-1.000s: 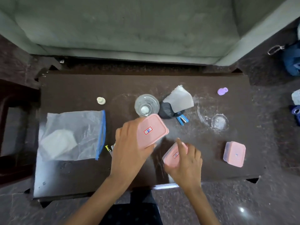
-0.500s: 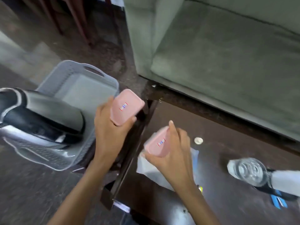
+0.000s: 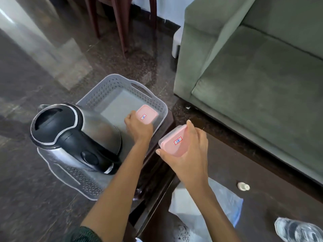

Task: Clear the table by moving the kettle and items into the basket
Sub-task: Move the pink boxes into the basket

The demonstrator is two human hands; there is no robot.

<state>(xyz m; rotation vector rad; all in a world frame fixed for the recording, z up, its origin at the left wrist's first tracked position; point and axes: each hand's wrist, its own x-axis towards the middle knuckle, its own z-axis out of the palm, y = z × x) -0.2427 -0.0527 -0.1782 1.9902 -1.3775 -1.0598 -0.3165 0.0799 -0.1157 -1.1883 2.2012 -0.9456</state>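
Note:
A grey perforated basket point(image 3: 122, 82) stands on the floor left of the dark table point(image 3: 262, 172). A steel kettle point(image 3: 73, 135) with a black lid and handle stands in its near half. My left hand point(image 3: 139, 127) reaches inside the basket's far right corner, shut on a pink-lidded container point(image 3: 147, 113). My right hand point(image 3: 188, 154) hovers over the table's left corner, gripping a second pink container point(image 3: 173, 144) with a number label.
A green sofa point(image 3: 253, 67) runs behind the table. On the table lie a plastic zip bag point(image 3: 223, 203), a small white cap point(image 3: 243, 186) and a clear glass point(image 3: 300, 231) at the lower right. Wooden chair legs point(image 3: 120, 25) stand beyond the basket.
My view has swung left from the table to the basket. Both hands carried the pink containers leftward; the left one has dropped down into the basket beside the kettle.

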